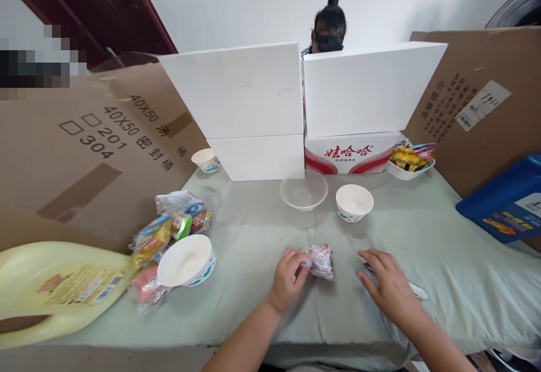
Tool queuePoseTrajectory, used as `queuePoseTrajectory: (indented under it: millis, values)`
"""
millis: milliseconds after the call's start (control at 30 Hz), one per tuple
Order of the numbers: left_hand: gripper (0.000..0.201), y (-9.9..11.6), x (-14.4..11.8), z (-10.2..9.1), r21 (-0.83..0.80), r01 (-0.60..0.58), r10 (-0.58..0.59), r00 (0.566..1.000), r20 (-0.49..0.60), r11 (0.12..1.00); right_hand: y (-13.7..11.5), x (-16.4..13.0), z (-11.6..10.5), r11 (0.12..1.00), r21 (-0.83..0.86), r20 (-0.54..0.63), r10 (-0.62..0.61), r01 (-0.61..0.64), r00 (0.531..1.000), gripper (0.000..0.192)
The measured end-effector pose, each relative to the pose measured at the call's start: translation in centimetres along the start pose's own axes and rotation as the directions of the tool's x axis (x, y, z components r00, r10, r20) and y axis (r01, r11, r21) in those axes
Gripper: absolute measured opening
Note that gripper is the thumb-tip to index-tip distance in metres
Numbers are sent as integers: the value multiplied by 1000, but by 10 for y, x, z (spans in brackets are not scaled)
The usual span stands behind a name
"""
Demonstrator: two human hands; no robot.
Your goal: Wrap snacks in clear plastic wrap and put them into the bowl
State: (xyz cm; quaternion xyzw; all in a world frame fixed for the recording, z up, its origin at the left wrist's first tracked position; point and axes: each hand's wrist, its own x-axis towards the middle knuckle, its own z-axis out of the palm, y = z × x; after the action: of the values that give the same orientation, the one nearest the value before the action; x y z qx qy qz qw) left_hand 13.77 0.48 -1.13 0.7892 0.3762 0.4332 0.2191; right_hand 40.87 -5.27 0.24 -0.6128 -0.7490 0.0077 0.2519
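Your left hand (288, 278) pinches one end of a small crinkly packet (322, 261), fingertips closed on the wrapper, while your right hand (387, 287) lies spread and flat on the pale green cloth (443, 248), just right of the packet and over a thin white item (418, 291) I cannot identify. The packet sits near the front edge of the counter, about midway along it, in front of the clear bowl (304, 190) and the white paper bowl (354, 202). It looks light and soft, with a slick, shiny film that will likely crumple and slide under pressure, so grip it by the gathered end or across its middle rather than by a loose edge. Squeeze gently; whatever is inside may crush.
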Motion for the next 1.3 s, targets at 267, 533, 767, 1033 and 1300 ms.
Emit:
queuePoseTrajectory:
  millis: [267, 533, 767, 1033, 1300]
  values:
    - [22, -3, -6, -12, -137, 259, -263, 965, -12, 956, -65, 39, 14, 948, 258, 26, -201, 188, 979, 54]
    - [21, -18, -16, -53, 308, 328, -210, 909, -359, 893, -18, 17, 8, 945, 326, -88, 18, 12, 996, 13]
    - [29, 32, 9, -25, 493, -123, 61, 988, 139, 862, -44, 21, -9, 950, 271, -287, -71, 152, 955, 31]
    - [23, 52, -20, -9, 463, -315, 199, 939, 281, 829, -70, 28, -13, 941, 260, 142, -260, 217, 955, 23]
    - [20, 45, -41, -15, 432, -64, -40, 973, 228, 900, -63, 9, 9, 981, -56, 351, -155, 185, 923, 18]
